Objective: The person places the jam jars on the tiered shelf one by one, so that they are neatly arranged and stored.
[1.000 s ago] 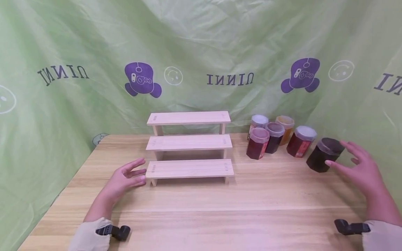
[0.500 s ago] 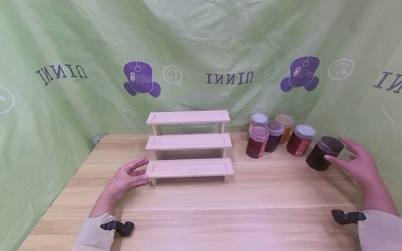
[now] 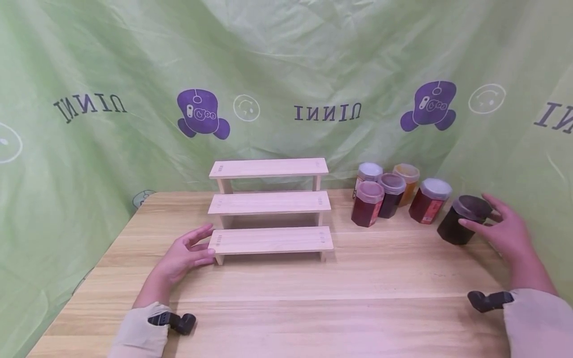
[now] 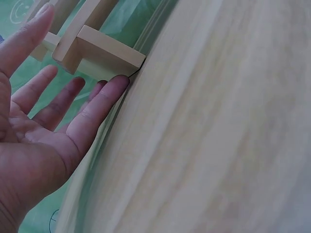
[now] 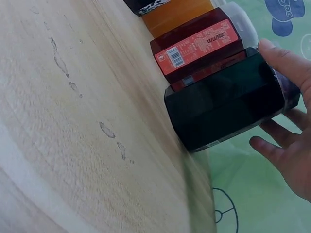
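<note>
In the head view a three-step wooden display stand [image 3: 270, 240] stands at mid-table. My left hand [image 3: 183, 256] is at the left end of its lowest step, fingers spread and slightly bent. The left wrist view has one fingertip right at the foot of the stand's leg [image 4: 109, 51]. At far right, an upright dark jar [image 3: 461, 226] with a translucent lid is in my right hand [image 3: 508, 233], thumb across the near side and fingers round the far side. The right wrist view shows the thumb [image 5: 279, 56] at the lid edge, fingers beneath the lid.
Left of the dark jar stands a red jar [image 3: 427, 206] with a white lid. Further left are another red jar [image 3: 367, 209], a dark purple jar [image 3: 391, 201], an amber jar [image 3: 407, 186] and a white-lidded jar [image 3: 368, 172]. A green curtain [image 3: 277, 59] hangs behind the table [image 3: 313, 308].
My right hand has moved slightly left and closer round the dark jar. The left hand has shifted a little right, up to the stand's end. Jars and stand stay in place.
</note>
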`<action>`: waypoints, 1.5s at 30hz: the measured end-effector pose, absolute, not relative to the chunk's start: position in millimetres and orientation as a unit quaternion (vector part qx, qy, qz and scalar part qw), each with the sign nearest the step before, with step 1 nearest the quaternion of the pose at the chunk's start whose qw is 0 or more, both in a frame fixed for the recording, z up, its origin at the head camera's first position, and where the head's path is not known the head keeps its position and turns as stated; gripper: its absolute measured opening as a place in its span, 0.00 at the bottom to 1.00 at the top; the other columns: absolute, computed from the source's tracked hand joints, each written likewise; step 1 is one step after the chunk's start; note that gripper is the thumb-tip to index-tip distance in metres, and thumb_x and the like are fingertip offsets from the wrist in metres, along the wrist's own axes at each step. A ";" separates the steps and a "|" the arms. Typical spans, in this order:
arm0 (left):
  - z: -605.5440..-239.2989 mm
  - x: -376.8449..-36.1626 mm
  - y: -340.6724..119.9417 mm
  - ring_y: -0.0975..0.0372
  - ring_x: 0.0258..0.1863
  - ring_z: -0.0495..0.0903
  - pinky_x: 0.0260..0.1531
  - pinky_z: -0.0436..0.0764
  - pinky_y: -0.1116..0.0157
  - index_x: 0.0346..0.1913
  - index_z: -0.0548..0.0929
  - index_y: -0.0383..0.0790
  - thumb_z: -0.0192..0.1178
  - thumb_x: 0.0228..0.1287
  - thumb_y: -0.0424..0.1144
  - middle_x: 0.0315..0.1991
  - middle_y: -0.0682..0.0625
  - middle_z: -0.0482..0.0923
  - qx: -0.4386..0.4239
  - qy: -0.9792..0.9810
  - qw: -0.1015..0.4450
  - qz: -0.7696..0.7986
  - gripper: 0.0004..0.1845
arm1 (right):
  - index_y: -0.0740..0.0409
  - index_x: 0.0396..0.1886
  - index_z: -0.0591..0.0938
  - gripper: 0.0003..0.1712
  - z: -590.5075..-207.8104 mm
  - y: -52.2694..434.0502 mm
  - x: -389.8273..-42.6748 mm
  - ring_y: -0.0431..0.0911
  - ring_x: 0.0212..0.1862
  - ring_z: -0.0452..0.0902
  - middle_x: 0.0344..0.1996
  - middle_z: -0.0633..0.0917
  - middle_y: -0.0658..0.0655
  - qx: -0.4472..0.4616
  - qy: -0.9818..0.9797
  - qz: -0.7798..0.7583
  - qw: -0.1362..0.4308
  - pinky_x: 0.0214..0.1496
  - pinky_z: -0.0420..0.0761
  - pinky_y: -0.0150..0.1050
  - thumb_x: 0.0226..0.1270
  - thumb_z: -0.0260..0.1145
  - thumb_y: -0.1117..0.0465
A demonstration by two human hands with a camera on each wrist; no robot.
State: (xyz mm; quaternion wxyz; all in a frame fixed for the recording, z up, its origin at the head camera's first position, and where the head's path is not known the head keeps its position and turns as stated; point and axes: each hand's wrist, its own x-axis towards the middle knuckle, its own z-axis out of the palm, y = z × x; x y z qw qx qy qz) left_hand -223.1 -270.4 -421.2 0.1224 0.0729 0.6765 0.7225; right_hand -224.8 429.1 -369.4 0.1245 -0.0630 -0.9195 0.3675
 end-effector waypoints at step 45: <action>-426.4 -226.6 -264.7 0.56 0.46 0.76 0.46 0.76 0.54 0.66 0.52 0.33 0.62 0.47 0.23 0.65 0.37 0.49 0.065 0.675 0.118 0.725 0.43 | 0.44 0.66 0.59 0.49 -407.0 422.9 -230.7 0.29 0.50 0.66 0.61 0.66 0.46 -0.066 -0.779 0.587 0.210 0.42 0.69 0.12 0.43 0.72 0.68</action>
